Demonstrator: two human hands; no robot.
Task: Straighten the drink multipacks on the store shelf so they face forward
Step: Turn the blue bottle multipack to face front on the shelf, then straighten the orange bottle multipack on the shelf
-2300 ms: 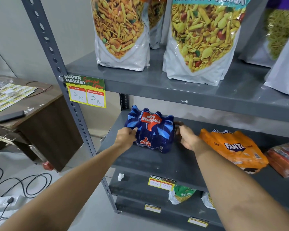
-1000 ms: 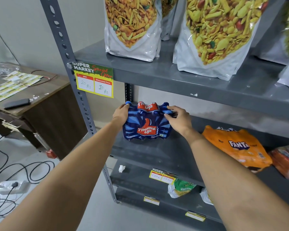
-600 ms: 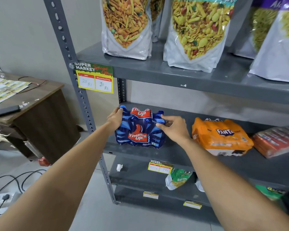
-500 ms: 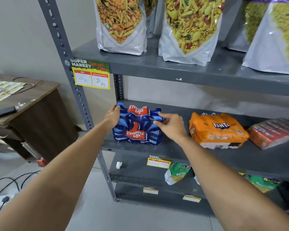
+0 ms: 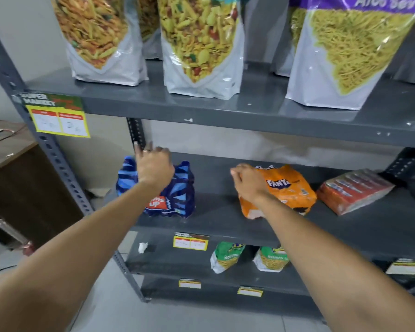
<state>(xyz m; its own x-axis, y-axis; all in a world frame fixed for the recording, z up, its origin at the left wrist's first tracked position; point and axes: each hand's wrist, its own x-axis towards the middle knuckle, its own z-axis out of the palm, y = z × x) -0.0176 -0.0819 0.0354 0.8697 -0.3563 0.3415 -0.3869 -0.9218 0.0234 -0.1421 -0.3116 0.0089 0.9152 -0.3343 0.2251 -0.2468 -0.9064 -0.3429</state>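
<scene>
A blue Thums Up multipack (image 5: 177, 190) stands upright at the left of the grey middle shelf (image 5: 216, 212), its logo facing me. My left hand (image 5: 153, 167) is over its top with the fingers spread and holds nothing. An orange Fanta multipack (image 5: 288, 188) lies tilted to the right of it. My right hand (image 5: 247, 180) is curled on that pack's upper left corner. Further right a red multipack (image 5: 355, 190) lies flat and turned at an angle.
Large snack bags (image 5: 199, 44) stand on the upper shelf, just above my hands. Small green snack packets (image 5: 225, 257) sit on the lower shelf. A slotted upright post (image 5: 58, 164) and a wooden desk (image 5: 10, 159) are at the left. A price tag (image 5: 58, 118) hangs from the upper shelf edge.
Both hands have let go of the Thums Up pack, which now stands facing forward. My right hand moved right onto the Fanta pack; my left hand rose over the blue pack's top.
</scene>
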